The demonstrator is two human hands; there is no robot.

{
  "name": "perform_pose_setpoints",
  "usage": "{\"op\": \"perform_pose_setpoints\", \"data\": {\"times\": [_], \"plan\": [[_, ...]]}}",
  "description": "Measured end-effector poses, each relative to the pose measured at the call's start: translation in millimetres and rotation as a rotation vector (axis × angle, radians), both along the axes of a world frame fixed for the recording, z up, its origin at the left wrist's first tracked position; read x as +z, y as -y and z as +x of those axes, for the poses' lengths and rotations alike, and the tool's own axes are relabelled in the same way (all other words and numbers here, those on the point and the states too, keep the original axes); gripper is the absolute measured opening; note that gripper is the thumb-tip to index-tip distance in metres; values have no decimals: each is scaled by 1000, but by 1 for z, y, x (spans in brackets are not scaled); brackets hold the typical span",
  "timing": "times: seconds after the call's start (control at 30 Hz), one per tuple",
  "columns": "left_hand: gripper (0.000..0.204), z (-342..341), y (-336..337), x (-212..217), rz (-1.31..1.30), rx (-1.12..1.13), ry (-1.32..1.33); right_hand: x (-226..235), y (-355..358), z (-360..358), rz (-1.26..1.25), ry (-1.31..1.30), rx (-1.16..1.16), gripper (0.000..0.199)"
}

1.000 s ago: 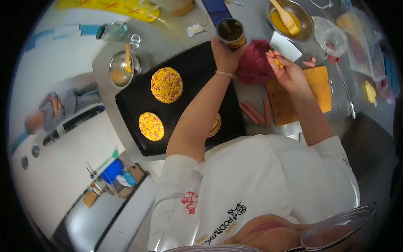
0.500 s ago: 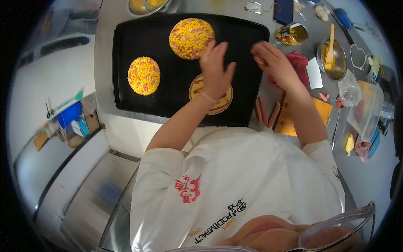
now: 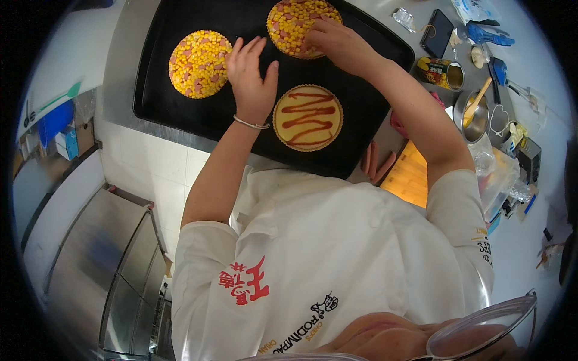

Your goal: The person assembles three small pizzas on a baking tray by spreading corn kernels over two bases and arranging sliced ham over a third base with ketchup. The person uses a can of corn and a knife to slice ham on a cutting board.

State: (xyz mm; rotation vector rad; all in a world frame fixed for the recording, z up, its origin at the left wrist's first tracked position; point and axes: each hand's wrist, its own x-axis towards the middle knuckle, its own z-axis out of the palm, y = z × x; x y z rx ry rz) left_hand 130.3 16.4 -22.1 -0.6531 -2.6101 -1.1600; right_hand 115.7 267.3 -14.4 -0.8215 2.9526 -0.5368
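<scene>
Three round crusts with crimped edges lie on a black baking tray (image 3: pixel 162 108). Corn kernels and pink sausage bits cover the left pizza (image 3: pixel 195 63) and the far pizza (image 3: pixel 288 27). The nearest, a plain pizza base (image 3: pixel 308 117), bears only a zigzag of red-brown sauce. My left hand (image 3: pixel 250 78), fingers stretched out, has its fingertips at the right edge of the left pizza. Curled fingers of my right hand (image 3: pixel 337 45) are down on the far pizza's topping, drawn together; whatever they may hold is hidden.
Right of the tray lie several sausages (image 3: pixel 373 161) by a wooden cutting board (image 3: pixel 407 174). Beyond my right arm are an opened can (image 3: pixel 442 73), a metal bowl (image 3: pixel 478 123) with a wooden spatula (image 3: pixel 477 102), a phone (image 3: pixel 438 33) and plastic bags.
My left hand has gone from above the sauced base to beside the left pizza. My right hand has crossed from the tray's right edge onto the far pizza. The whole view has shifted.
</scene>
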Motion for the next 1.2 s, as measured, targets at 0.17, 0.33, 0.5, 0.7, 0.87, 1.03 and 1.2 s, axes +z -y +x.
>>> {"op": "perform_pose_setpoints", "data": {"times": [0.17,0.33,0.5,0.7,0.87,1.03,1.2], "plan": [[49,3,-15,-1,-118,-141,-48,-2,-10,8,-59,17,-84,29],[52,3,-32,-6,-254,-278,-67,0,-13,11,-169,116,-227,27],[58,-3,-38,-10,-379,-398,-114,-9,-38,9,-504,345,-436,24],[56,0,-34,-13,-446,-422,-144,-14,-27,19,-549,296,-450,22],[56,1,-41,-15,-440,-440,-159,-4,-25,20,-461,185,-451,20],[56,-6,-50,-18,-523,-466,-190,-2,-28,9,-1019,489,-744,17],[55,-13,-57,-13,-544,-484,-207,-13,-37,11,-1348,566,-893,17]]}}
